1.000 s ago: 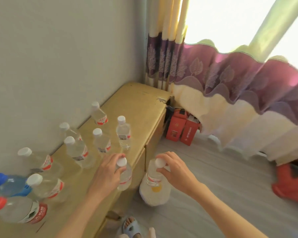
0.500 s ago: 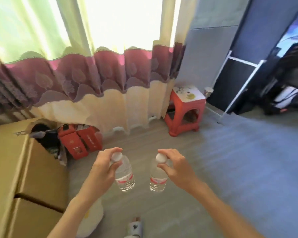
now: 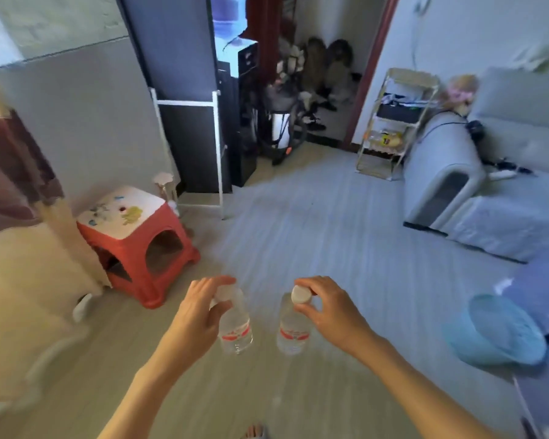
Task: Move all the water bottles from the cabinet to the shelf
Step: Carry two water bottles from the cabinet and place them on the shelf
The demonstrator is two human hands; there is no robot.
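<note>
My left hand [image 3: 197,312] grips a small clear water bottle [image 3: 236,331] by its white cap; the bottle hangs upright over the floor. My right hand [image 3: 327,308] pinches the cap of a second small bottle [image 3: 292,332] with a red label, beside the first. Both bottles hang in front of me at the bottom centre. A cream wire shelf [image 3: 393,122] with several tiers stands far across the room beside the grey sofa. The cabinet is out of view.
A red stool [image 3: 137,245] with a white top stands to the left near the curtain [image 3: 16,191]. A grey sofa [image 3: 501,172] fills the right side. A blue basin [image 3: 501,331] lies on the floor at right. A dark panel on a white frame [image 3: 187,147] stands ahead.
My view has swung right, away from the cabinet and the window, toward the room with the shelf and sofa. Both hands still carry their bottles by the caps.
</note>
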